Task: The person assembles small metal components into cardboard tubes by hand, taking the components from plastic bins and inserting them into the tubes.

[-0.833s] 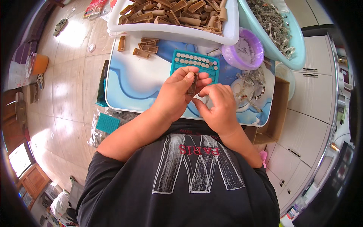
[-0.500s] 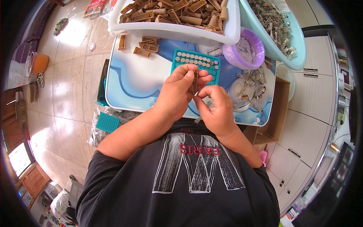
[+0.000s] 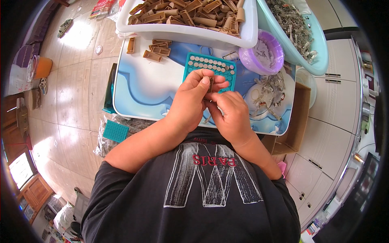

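Observation:
My left hand (image 3: 187, 101) grips a small brown plastic casing (image 3: 210, 84) upright between thumb and fingers, its hollow side partly showing. Thumb and forefinger of my right hand (image 3: 231, 113) are pinched together at the casing's lower end; whatever lies between them is hidden. Just beyond both hands is a teal tray (image 3: 187, 73) holding rows of small round pale pieces (image 3: 208, 66). Several more brown casings (image 3: 152, 56) lie at the table's far left.
A white tub (image 3: 186, 32) heaped with brown casings stands at the back. Right of it are a purple basin (image 3: 277, 60) of white bits and a light-blue tub (image 3: 322, 44) of wired parts. A wire bundle (image 3: 270, 91) lies on the blue-white table (image 3: 142, 97); a cardboard box (image 3: 299, 121) stands beside it.
My right fingertips have moved up against the casing's lower end, and the small white bit seen at them is now hidden. My left hand keeps its hold on the casing.

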Tool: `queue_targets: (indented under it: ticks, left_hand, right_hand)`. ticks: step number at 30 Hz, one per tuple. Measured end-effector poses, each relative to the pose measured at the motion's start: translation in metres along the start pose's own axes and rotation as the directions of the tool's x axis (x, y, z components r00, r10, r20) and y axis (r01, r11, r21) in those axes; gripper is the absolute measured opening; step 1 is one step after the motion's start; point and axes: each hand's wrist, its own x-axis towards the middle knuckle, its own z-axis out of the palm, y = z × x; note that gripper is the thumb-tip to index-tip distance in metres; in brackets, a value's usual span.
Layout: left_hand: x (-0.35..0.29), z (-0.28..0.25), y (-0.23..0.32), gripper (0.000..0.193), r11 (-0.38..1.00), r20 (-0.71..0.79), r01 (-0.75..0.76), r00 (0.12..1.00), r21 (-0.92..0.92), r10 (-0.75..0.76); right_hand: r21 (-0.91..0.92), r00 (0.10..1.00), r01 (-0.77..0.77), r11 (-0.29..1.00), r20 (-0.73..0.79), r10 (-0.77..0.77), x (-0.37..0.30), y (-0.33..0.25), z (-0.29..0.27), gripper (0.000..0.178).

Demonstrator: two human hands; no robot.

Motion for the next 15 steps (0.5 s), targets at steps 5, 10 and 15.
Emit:
queue_targets:
  ticks: [5, 10, 15]
  left_hand:
    - [0.0, -0.005, -0.001, 0.023, 0.997, 0.041, 0.065, 0.997, -0.049, -0.063]
    - [-0.001, -0.02, -0.007, 0.023, 0.99, 0.138, 0.115, 0.982, 0.083, -0.125]
    - [-0.008, -0.026, -0.007, 0.02, 0.981, 0.116, 0.187, 0.975, 0.05, -0.192]
  right_hand:
    - [0.071, 0.992, -0.018, 0.997, -0.124, 0.027, 0.001, 0.002, -0.003, 0.017]
    - [-0.01, 0.988, -0.066, 0.998, -0.137, 0.064, 0.008, 0.007, -0.008, 0.013]
    - [-0.1, 0.998, -0.015, 0.995, -0.068, 0.008, 0.005, 0.014, -0.007, 0.009]
